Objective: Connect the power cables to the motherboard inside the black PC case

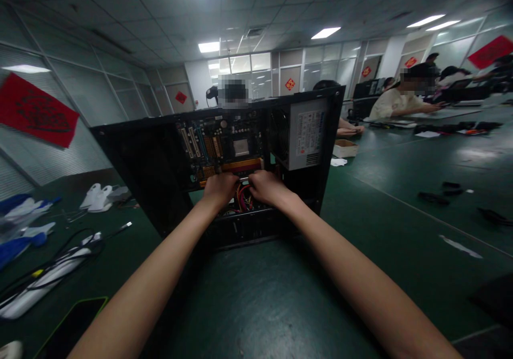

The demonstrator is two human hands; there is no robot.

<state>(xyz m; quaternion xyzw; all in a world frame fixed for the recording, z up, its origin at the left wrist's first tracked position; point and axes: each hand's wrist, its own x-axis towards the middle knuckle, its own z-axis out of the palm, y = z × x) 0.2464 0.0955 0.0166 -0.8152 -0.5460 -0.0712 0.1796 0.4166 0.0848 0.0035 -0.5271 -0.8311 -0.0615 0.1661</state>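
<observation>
An open black computer case stands on the green table in front of me, its inside facing me. Fixed in it are a motherboard and, at the upper right, a silver power supply with a label. My left hand and my right hand are both closed, close together at the motherboard's lower edge, just below the orange and red memory slots. Their fingertips are hidden, so I cannot tell what they grip. Coloured cables hang between and below them.
Left on the table lie a white power strip with black cable, a phone and plastic bags. A cardboard box and black parts are to the right. Another person sits at the far right.
</observation>
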